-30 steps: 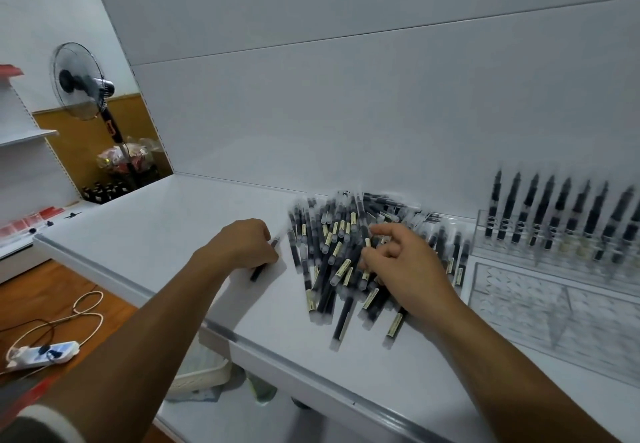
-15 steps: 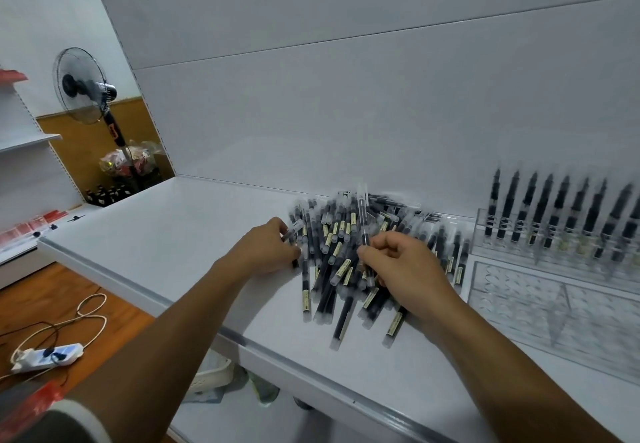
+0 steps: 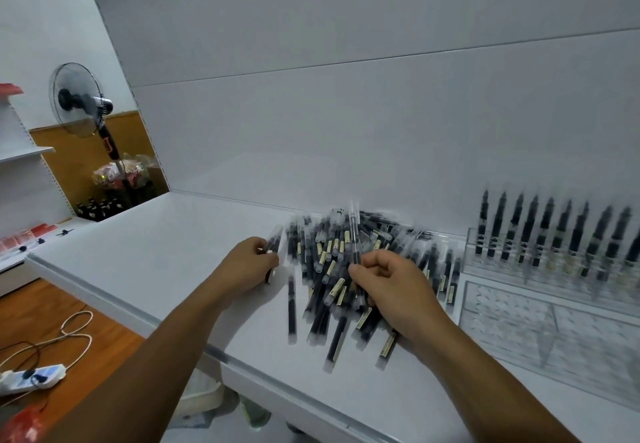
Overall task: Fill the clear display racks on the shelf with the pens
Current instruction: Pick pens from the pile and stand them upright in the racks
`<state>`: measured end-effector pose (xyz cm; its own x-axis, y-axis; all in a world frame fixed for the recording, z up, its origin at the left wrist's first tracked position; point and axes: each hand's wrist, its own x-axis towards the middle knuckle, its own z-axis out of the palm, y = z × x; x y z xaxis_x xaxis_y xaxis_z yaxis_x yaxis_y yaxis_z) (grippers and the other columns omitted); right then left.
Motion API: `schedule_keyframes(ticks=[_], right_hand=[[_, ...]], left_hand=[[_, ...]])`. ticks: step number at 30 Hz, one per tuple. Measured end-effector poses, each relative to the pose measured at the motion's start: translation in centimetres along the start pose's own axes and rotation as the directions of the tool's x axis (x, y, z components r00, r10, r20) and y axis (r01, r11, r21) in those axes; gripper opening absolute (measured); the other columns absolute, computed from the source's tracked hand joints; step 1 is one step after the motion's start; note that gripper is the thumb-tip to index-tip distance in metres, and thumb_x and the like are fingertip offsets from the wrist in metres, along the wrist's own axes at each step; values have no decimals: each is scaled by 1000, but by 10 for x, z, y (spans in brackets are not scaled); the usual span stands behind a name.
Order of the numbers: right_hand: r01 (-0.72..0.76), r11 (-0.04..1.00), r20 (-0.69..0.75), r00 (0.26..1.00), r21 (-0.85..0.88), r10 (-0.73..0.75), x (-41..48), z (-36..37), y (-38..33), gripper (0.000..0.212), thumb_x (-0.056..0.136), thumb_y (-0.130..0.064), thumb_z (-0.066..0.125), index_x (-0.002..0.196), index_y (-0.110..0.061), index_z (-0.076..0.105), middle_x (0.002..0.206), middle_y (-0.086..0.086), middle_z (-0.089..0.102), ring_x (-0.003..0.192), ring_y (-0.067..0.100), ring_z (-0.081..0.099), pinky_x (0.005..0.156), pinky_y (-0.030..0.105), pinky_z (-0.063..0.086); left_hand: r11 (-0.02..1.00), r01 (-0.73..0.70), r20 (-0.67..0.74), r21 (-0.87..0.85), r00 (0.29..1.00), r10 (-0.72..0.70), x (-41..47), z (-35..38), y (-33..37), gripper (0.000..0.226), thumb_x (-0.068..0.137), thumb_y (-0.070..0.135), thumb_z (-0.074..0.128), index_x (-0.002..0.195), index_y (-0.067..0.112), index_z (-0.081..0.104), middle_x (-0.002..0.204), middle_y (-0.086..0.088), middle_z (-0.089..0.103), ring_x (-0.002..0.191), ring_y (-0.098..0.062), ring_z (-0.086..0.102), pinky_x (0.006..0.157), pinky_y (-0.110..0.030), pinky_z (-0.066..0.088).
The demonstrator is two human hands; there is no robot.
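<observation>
**While both hands work the heap, one pen stands upright in the right**

Where the white shelf (image 3: 166,255) runs along the back panel, a loose pile of pens (image 3: 322,269), black with clear caps, lies at the middle of the view. The left hand (image 3: 249,266) rests on the shelf at the pile's nine o'clock edge, its fingers curled round a small bundle of pens (image 3: 272,247); motion blur hides how many. The right hand (image 3: 391,286) sits on the pile at its four o'clock side. Its thumb and forefinger pinch a single pen (image 3: 354,231) that stands upright, pointing to twelve o'clock, and its other fingers are curled loosely above the heap.

At three o'clock from the pile, against the panel, a clear rear rack (image 3: 512,262) holds a row of pens standing on end and leaning slightly. Just in front of it, at four o'clock, a second clear rack (image 3: 519,321) shows rows of holes.

Far off at nine o'clock stands a fan (image 3: 78,103). At seven o'clock, on the wooden floor, lies a power strip (image 3: 31,375).
</observation>
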<state>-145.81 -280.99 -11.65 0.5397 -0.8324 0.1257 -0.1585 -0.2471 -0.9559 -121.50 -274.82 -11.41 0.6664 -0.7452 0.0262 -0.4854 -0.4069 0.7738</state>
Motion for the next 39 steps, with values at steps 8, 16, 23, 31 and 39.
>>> schedule_keyframes(ticks=[8, 16, 23, 31, 39], right_hand=[[77, 989, 25, 996, 124, -81, -8, -11, -23, 16, 93, -25, 63, 104, -37, 58, 79, -1, 70, 64, 4, 64, 73, 30, 56], [184, 973, -108, 974, -137, -200, -28, -123, -39, 8, 94, -20, 63, 100, -26, 61, 73, 1, 66, 63, 11, 61, 56, 17, 45], [49, 964, -399, 904, -263, -155, -61, -239, -9, 5, 90, -21, 68, 87, -24, 71, 74, 4, 68, 64, 14, 63, 54, 18, 47], [-85, 959, -599, 794, -272, -99, -65, -313, 12, 15, 92, -15, 67, 105, -18, 60, 91, 8, 70, 76, 12, 69, 65, 31, 59], [-119, 924, -561, 820, -364, -115, -52, -331, 16, 13, 96, -21, 61, 95, -8, 63, 92, 5, 73, 76, 6, 71, 75, 40, 59]], left_hand=[[831, -176, 44, -527, 971, 233, -25, 11, 55, 13, 96, 12, 52, 87, 13, 62, 66, -1, 55, 54, -11, 46, 49, -22, 35], [620, -269, 121, -737, 850, 513, -51, 89, 147, 8, 96, 7, 52, 98, 10, 59, 75, 1, 61, 51, -10, 48, 46, -18, 40], [587, -300, 242, -752, 703, 669, -83, 169, 218, 13, 96, 9, 54, 97, 20, 62, 78, -2, 62, 53, -10, 49, 51, -20, 42], [563, -329, 257, -758, 643, 721, -114, 232, 253, 19, 95, 20, 56, 97, 38, 63, 78, 7, 63, 62, -6, 52, 58, -20, 46], [600, -292, 291, -745, 667, 686, -109, 241, 241, 19, 97, 16, 54, 98, 33, 62, 80, 14, 68, 56, -3, 55, 54, -14, 46]])
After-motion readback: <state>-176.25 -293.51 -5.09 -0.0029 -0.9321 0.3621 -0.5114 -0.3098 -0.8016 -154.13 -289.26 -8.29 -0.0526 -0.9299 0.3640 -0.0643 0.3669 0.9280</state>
